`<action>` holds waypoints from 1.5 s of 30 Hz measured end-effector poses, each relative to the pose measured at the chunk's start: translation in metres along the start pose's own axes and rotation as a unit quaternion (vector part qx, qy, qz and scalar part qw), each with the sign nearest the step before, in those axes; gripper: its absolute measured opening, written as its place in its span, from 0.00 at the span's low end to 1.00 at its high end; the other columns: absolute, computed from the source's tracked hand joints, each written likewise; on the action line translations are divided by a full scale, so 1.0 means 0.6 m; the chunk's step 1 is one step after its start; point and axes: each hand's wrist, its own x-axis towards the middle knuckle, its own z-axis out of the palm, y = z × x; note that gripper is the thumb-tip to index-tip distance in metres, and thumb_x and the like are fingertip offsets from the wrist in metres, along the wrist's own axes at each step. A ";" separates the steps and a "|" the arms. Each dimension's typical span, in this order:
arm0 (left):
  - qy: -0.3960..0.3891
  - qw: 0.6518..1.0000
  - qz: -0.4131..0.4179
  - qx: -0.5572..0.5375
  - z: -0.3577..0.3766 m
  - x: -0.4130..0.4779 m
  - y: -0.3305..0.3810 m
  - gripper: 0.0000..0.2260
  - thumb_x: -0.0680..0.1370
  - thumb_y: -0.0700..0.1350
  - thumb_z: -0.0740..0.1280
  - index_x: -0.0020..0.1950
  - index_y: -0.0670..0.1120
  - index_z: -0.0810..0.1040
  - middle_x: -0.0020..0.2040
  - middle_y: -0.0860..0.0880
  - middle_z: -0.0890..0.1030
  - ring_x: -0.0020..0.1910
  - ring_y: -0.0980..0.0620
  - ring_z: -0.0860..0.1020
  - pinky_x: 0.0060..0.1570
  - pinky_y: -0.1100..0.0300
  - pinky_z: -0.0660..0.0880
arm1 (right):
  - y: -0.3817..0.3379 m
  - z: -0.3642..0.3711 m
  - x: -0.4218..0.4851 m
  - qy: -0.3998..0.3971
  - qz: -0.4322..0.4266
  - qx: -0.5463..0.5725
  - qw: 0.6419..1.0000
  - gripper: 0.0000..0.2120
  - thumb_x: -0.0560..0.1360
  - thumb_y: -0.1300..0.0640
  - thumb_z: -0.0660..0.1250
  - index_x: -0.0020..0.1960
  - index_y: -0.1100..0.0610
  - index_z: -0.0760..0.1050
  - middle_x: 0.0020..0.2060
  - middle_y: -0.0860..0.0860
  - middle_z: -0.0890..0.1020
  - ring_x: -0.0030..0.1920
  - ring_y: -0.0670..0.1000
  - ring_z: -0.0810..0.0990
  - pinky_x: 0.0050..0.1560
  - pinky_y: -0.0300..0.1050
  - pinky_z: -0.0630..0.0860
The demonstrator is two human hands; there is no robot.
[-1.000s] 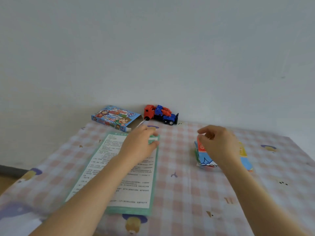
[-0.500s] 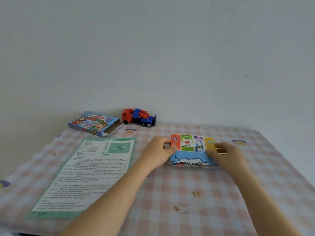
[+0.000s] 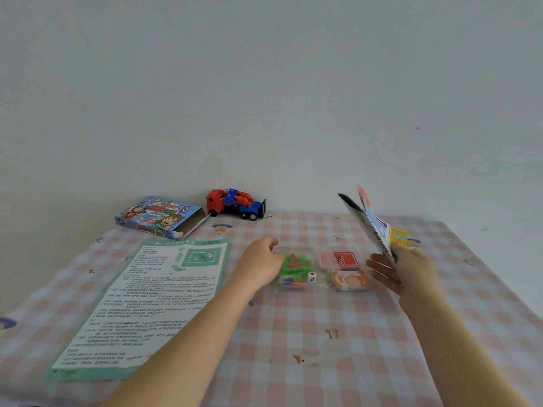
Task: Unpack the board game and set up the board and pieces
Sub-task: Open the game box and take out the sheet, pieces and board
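Half the job is judged done: the box (image 3: 158, 217) lies open, the folded board (image 3: 373, 227) is clamped upraised in the right hand (image 3: 408, 271), the tabled piece bag (image 3: 296, 268) is touched by the left hand (image 3: 261, 262) (grip unclear), and nothing is laid out.

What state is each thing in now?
game box: lying flat, end flap open.
rule sheet: unfolded, flat on table.
board: folded, lifted, tilted, held by right grip.
pieces bag: flat on table, left grip touches it.
red card pack: flat on table.
orange card pack: flat on table.
toy truck: upright on wheels.
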 end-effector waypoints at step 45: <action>-0.003 0.961 -0.241 -0.132 -0.235 -0.035 -0.157 0.20 0.73 0.29 0.53 0.64 0.36 0.70 0.39 0.40 0.75 0.24 0.51 0.71 0.20 0.62 0.72 | 0.039 0.224 -0.092 -0.103 -0.003 -0.027 0.994 0.08 0.80 0.58 0.61 0.55 0.62 0.70 0.46 0.58 0.79 0.39 0.56 0.80 0.26 0.41 0.80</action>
